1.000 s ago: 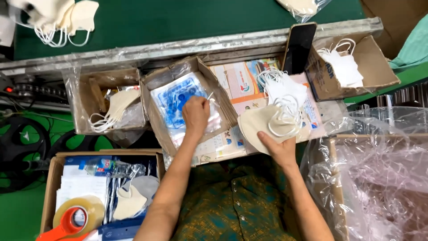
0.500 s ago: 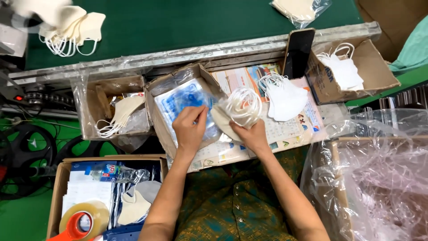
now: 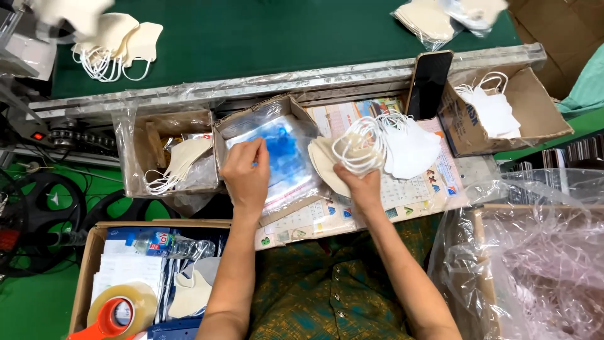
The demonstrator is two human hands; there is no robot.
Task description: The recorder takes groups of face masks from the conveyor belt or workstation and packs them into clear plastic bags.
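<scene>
A cream face mask (image 3: 332, 165) w/ white ear loops bunched on top sits pinched in the right hand (image 3: 360, 184), held just above the printed sheet (image 3: 327, 214) on the worktop (image 3: 402, 208). Its long axis runs roughly away from the person, tilted a little left; its left edge lies just beside the stack of clear blue-printed bags (image 3: 283, 157). That stack fills an open cardboard box (image 3: 248, 123) directly left of the mask, bags lying flat, long side slanting toward upper left. The left hand (image 3: 246, 176) rests on the stack's near-left part, fingertips curled onto the top bag at its upper edge, apparently pinching it; can't tell if the film is lifted. So: mask to the right, bag to the left, the two hands close together, nearly level, w/ the bag edge between them. Left hand is the nearer one to the bags, right hand the only one on the mask.

Right of the mask, a loose pile of white masks (image 3: 409, 148) lies on the sheet. Behind it a dark phone (image 3: 429, 83) leans upright. Further out: a box of cream masks (image 3: 179, 160) at left, a box of white masks (image 3: 497, 113) at right, a tape dispenser (image 3: 116, 315) in the near-left carton, crumpled clear plastic (image 3: 535, 264) at near right.
</scene>
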